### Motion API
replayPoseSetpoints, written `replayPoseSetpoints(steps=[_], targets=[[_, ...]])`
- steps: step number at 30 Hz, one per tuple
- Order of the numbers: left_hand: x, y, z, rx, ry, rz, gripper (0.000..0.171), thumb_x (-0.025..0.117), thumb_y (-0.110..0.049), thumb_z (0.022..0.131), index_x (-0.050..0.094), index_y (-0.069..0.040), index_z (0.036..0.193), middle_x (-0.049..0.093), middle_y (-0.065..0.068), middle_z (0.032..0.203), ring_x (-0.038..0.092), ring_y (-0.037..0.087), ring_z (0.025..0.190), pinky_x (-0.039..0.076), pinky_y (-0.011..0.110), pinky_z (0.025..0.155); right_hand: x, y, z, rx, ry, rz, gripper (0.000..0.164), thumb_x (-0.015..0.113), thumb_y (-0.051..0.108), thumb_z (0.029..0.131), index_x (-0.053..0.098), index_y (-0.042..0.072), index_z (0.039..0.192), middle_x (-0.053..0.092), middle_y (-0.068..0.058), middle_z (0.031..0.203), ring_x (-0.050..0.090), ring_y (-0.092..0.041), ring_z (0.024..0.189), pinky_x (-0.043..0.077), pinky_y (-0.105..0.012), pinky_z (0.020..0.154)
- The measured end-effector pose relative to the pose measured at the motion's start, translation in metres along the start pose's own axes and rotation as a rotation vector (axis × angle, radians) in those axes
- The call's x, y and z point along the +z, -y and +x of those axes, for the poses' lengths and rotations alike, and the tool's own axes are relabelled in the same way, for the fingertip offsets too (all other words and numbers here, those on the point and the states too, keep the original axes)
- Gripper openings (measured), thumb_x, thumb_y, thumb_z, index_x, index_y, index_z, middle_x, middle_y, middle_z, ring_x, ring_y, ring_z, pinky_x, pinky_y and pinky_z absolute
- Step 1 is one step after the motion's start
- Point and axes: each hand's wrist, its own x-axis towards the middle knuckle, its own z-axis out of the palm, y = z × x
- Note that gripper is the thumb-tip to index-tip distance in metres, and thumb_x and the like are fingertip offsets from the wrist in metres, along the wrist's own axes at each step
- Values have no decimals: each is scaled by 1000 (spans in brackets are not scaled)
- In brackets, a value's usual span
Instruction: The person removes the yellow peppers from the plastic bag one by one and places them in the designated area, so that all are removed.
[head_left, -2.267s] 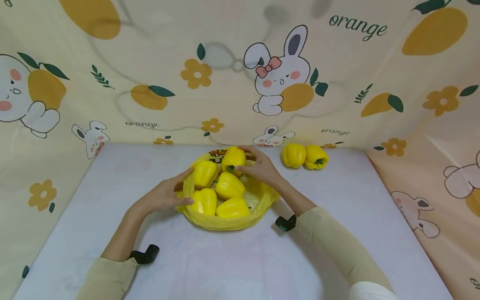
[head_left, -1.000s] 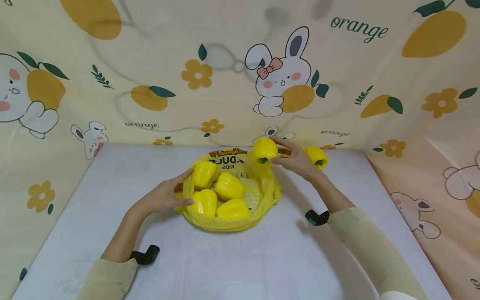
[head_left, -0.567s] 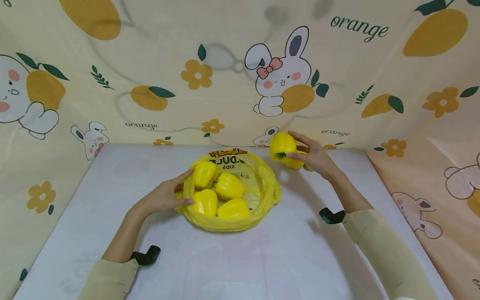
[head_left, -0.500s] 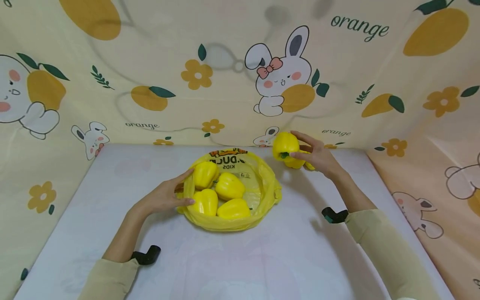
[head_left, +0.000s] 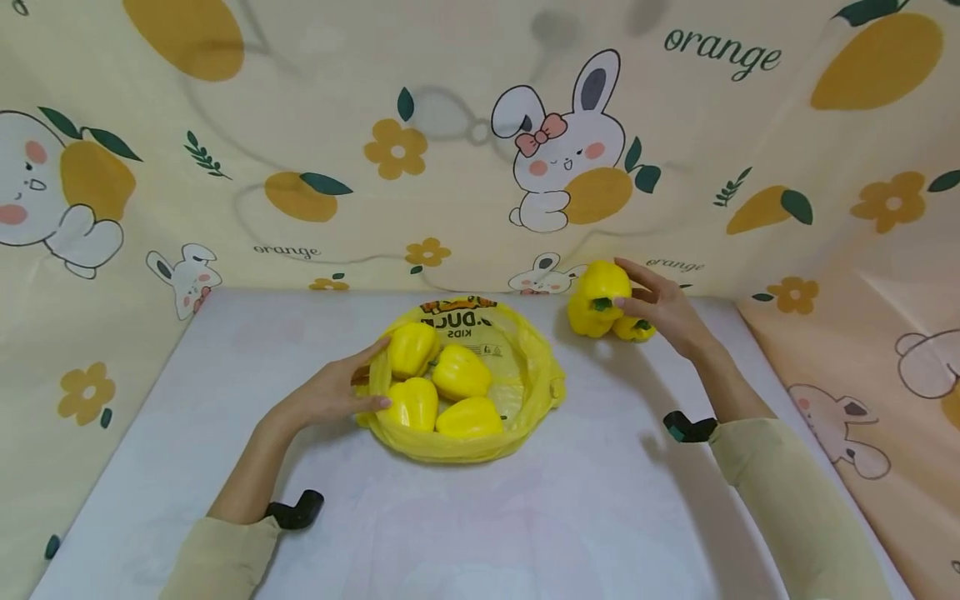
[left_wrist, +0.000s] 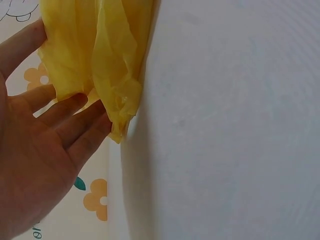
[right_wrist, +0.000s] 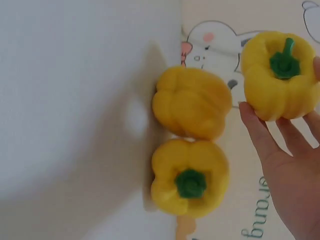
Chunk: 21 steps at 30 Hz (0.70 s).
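My right hand (head_left: 667, 312) holds a yellow bell pepper (head_left: 604, 282) by its side, green stem facing the viewer. In the right wrist view, this held pepper (right_wrist: 280, 75) is raised off the white table. Just below it in the head view are two more bell peppers, one partly covered (head_left: 587, 320) and one with its stem showing (head_left: 634, 328). My left hand (head_left: 330, 392) rests against the left side of a yellow plastic bag (head_left: 538, 379), fingers fairly straight. Several yellow bell peppers (head_left: 462, 372) lie inside the bag, whose mouth is spread wide.
The white table (head_left: 480, 525) ends at a printed cloth backdrop (head_left: 450, 167), which also rises at the left and right sides. Black wrist mounts (head_left: 296, 510) sit on both forearms.
My right hand has lifted one bell pepper out of the bag and carried it right, over the two peppers at the back. My left hand has stayed at the bag's side.
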Motion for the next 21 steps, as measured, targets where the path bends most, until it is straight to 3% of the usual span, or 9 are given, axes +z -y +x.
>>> replayPoseSetpoints(steps=[7, 10, 13, 15, 21], targets=[[-1, -1, 1, -20, 5, -8, 101, 75, -54, 82, 17, -27, 160, 30, 15, 160, 41, 39, 139, 29, 60, 114, -14, -12, -6, 17, -38, 37, 66, 62, 26, 99, 31, 24, 157, 29, -9, 160, 33, -44, 140, 31, -63, 112], [0, -2, 0, -27, 0, -11, 101, 75, -54, 82, 18, -27, 160, 31, 14, 160, 40, 39, 139, 29, 60, 114, -20, -18, -8, 18, -59, 48, 64, 60, 26, 100, 30, 23, 157, 31, -11, 159, 33, -41, 141, 41, -48, 109], [0, -2, 0, -35, 0, -12, 100, 75, -53, 83, 17, -28, 160, 31, 14, 160, 40, 39, 139, 28, 61, 114, -26, -24, -9, 8, -74, 79, 61, 57, 23, 102, 31, 20, 157, 33, -11, 157, 38, -33, 137, 48, -25, 98], [0, -2, 0, -43, 4, -6, 100, 74, -54, 83, 17, -28, 160, 31, 15, 160, 39, 39, 139, 28, 62, 113, -30, -28, -10, -1, -82, 122, 60, 56, 20, 102, 32, 18, 156, 35, -11, 155, 42, -26, 132, 49, -16, 90], [1, -3, 1, -40, 2, -3, 99, 75, -53, 83, 17, -28, 160, 30, 13, 160, 40, 39, 139, 28, 60, 114, -42, -34, -13, -41, -100, 298, 58, 58, 13, 101, 35, 13, 155, 40, -5, 146, 48, -15, 120, 50, -14, 90]])
